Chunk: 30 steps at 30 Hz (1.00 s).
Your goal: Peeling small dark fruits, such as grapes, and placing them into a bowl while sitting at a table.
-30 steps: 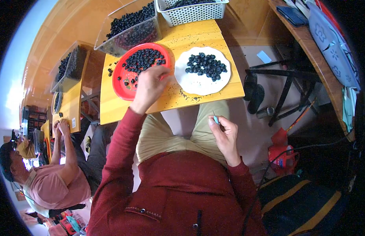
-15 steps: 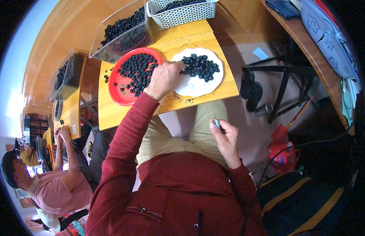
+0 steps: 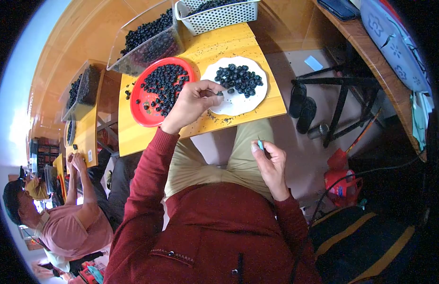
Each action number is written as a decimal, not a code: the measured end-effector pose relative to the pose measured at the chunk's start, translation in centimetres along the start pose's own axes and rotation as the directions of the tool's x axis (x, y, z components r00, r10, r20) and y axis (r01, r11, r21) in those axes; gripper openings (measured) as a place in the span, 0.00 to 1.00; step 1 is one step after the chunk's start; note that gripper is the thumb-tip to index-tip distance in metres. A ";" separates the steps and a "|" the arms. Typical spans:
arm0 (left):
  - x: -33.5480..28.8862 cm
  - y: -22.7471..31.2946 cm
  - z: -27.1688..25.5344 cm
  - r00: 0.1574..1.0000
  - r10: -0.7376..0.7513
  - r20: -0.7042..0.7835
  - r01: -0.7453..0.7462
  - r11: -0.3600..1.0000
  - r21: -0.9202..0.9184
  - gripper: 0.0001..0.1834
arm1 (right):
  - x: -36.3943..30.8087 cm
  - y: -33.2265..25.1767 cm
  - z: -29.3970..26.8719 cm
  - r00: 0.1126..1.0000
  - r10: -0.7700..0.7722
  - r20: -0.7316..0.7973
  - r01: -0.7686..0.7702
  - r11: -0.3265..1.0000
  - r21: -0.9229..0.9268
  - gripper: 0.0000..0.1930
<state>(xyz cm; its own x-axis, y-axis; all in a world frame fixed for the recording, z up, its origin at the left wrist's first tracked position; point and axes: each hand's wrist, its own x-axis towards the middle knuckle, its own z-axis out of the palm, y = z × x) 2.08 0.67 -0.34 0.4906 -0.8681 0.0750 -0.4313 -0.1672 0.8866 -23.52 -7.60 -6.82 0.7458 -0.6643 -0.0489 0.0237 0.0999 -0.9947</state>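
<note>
The left hand (image 3: 192, 105) has thumb and finger closed on a berry (image 3: 220, 93) over the near left part of the white plate (image 3: 236, 108), just beside the pile (image 3: 239, 79) lying there. The right hand (image 3: 271, 169), above the person's lap, is clamped on a small teal tool (image 3: 260, 145); the red plate (image 3: 139, 112), also bearing berries, sits left of the white one on the bench (image 3: 215, 45).

A shiny brown wooden wall (image 3: 87, 35) crosses the top of the frame. Strong white light (image 3: 16, 113) shines at far left. At upper centre is a yellow wooden surface (image 3: 215, 42); at right, a brown table (image 3: 394, 87) and black legs (image 3: 335, 111) over pale floor (image 3: 295, 61).
</note>
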 end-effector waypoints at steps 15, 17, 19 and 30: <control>-4.8 -1.1 3.5 0.980 -0.191 0.056 0.150 0.523 -0.839 0.06 | 3.0 -3.5 2.8 0.976 -0.217 -0.006 0.217 0.976 -0.006 0.10; -5.9 -1.2 4.2 0.982 -0.162 0.100 0.160 0.418 -0.894 0.07 | 3.7 -3.9 3.9 0.959 -0.284 0.020 0.284 0.959 -0.014 0.10; -6.5 0.1 4.8 0.986 -0.127 0.106 0.147 0.376 -0.915 0.07 | 4.2 -3.8 4.6 0.936 -0.349 0.045 0.349 0.937 0.001 0.10; -8.6 -1.1 4.5 0.997 -0.051 0.061 0.074 0.304 -0.950 0.10 | 3.4 -4.7 6.2 0.963 -0.239 0.125 0.208 0.952 0.225 0.07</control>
<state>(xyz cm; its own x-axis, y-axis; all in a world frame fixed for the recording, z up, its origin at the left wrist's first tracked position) -5.07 6.25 -3.97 0.4649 -0.8853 0.0018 0.6244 0.3293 0.7083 -16.95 -5.75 -1.74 0.7955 -0.5713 0.2022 0.3270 0.1238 -0.9369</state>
